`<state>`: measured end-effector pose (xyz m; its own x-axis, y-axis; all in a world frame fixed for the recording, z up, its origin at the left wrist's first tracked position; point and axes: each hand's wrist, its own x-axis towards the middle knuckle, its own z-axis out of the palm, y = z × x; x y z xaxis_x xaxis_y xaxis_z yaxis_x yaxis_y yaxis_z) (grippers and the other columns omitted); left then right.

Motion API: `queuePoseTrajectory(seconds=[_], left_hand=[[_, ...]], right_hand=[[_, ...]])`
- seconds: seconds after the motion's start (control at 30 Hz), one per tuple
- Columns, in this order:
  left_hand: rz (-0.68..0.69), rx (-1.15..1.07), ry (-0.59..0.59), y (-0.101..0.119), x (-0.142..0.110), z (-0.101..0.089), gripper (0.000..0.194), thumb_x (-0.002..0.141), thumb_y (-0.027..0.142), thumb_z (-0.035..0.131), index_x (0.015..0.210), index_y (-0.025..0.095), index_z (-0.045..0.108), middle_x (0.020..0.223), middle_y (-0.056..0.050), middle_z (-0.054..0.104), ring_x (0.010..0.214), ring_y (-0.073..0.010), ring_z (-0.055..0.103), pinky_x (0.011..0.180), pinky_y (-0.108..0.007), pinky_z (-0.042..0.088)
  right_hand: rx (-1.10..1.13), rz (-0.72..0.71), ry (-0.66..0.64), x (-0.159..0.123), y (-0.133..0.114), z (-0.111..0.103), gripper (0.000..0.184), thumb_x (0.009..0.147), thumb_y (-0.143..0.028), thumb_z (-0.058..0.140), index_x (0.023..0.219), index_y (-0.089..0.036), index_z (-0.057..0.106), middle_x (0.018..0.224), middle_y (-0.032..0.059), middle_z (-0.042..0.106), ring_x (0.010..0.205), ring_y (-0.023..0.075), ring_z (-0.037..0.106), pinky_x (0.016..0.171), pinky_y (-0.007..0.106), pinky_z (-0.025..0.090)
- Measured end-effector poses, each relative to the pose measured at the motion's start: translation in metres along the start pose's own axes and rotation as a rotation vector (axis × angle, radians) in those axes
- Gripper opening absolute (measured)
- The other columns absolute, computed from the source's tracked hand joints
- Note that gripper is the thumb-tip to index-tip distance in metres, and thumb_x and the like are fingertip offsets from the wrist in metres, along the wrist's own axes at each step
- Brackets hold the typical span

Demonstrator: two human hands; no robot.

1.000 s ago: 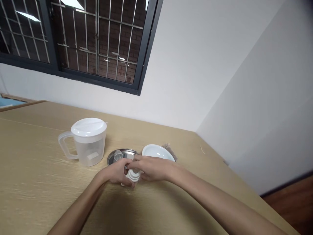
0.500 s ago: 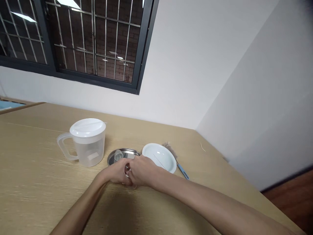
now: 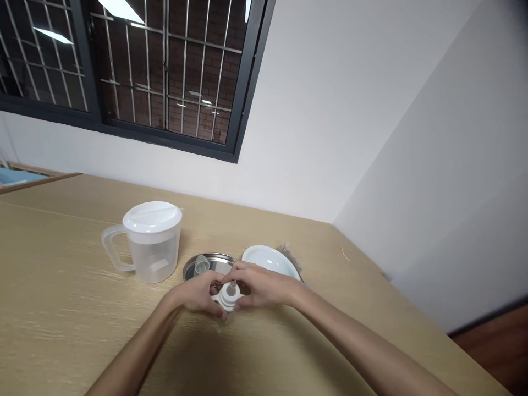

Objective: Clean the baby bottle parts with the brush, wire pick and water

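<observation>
Both of my hands are closed around one small white bottle top with a clear teat (image 3: 228,294), just above the wooden table (image 3: 61,308). My left hand (image 3: 197,294) grips it from the left, fingers curled. My right hand (image 3: 260,286) grips it from the right, thumb and fingers on its rim. Whatever is below the white ring is hidden by my fingers. Right behind my hands lies a round metal tray (image 3: 210,262) with a small clear cap (image 3: 202,265) on it.
A translucent plastic jug with a white lid (image 3: 150,240) stands to the left of the tray. A white bowl (image 3: 266,258) sits behind my right hand, with a bristly brush head (image 3: 289,254) showing past it. The table's right edge runs along the grey wall.
Half a second ago my right hand covered the white piece; now it has shifted right and the top with its teat shows between my hands. The brush handle is now hidden.
</observation>
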<state>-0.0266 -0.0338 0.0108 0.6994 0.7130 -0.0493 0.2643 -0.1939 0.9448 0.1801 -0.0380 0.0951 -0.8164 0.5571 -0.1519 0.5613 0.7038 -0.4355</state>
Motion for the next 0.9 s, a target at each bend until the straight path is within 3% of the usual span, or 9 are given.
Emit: queuePoseTrajectory(seconds=[0.2, 0.3, 0.47, 0.73, 0.9], left_hand=[[0.026, -0.038, -0.025, -0.001, 0.001, 0.001, 0.049, 0.052, 0.016, 0.081, 0.100, 0.017, 0.069, 0.097, -0.004, 0.072, 0.089, -0.0212, 0.066, 0.076, -0.028, 0.049], [0.048, -0.009, -0.012, -0.001, 0.002, 0.001, 0.048, 0.053, 0.017, 0.081, 0.100, 0.017, 0.070, 0.099, -0.004, 0.073, 0.092, -0.0219, 0.066, 0.080, -0.029, 0.049], [0.030, 0.028, 0.028, -0.002, 0.003, 0.002, 0.043, 0.052, 0.020, 0.083, 0.093, 0.016, 0.071, 0.092, -0.004, 0.073, 0.086, -0.0213, 0.065, 0.077, -0.029, 0.049], [0.046, 0.025, 0.042, -0.002, 0.003, 0.004, 0.044, 0.051, 0.020, 0.084, 0.092, 0.015, 0.070, 0.087, -0.003, 0.072, 0.082, -0.0197, 0.064, 0.068, -0.025, 0.048], [0.032, -0.014, 0.011, -0.005, 0.005, 0.003, 0.038, 0.053, 0.016, 0.080, 0.089, 0.015, 0.069, 0.087, -0.002, 0.071, 0.081, -0.0184, 0.063, 0.068, -0.025, 0.046]], right_hand=[[0.079, 0.012, 0.052, 0.004, 0.009, 0.009, 0.038, 0.075, -0.033, 0.078, 0.108, -0.023, 0.065, 0.098, 0.0005, 0.053, 0.083, 0.0140, 0.052, 0.068, 0.023, 0.041], [0.095, 0.056, 0.119, 0.003, 0.014, 0.014, 0.040, 0.072, -0.037, 0.079, 0.105, -0.020, 0.062, 0.094, 0.0002, 0.054, 0.080, 0.0145, 0.052, 0.065, 0.023, 0.039], [0.120, 0.026, 0.246, -0.003, 0.013, 0.028, 0.026, 0.076, -0.032, 0.075, 0.093, -0.020, 0.059, 0.091, -0.0010, 0.055, 0.078, 0.0130, 0.050, 0.062, 0.022, 0.035], [0.274, 0.268, 0.589, 0.000, 0.003, 0.073, 0.030, 0.069, -0.027, 0.075, 0.085, -0.021, 0.050, 0.084, -0.0031, 0.054, 0.071, 0.0125, 0.047, 0.057, 0.022, 0.032], [0.376, 0.254, 0.617, -0.003, 0.004, 0.079, 0.031, 0.067, -0.025, 0.077, 0.087, -0.022, 0.053, 0.090, -0.0020, 0.054, 0.077, 0.0137, 0.049, 0.062, 0.024, 0.037]])
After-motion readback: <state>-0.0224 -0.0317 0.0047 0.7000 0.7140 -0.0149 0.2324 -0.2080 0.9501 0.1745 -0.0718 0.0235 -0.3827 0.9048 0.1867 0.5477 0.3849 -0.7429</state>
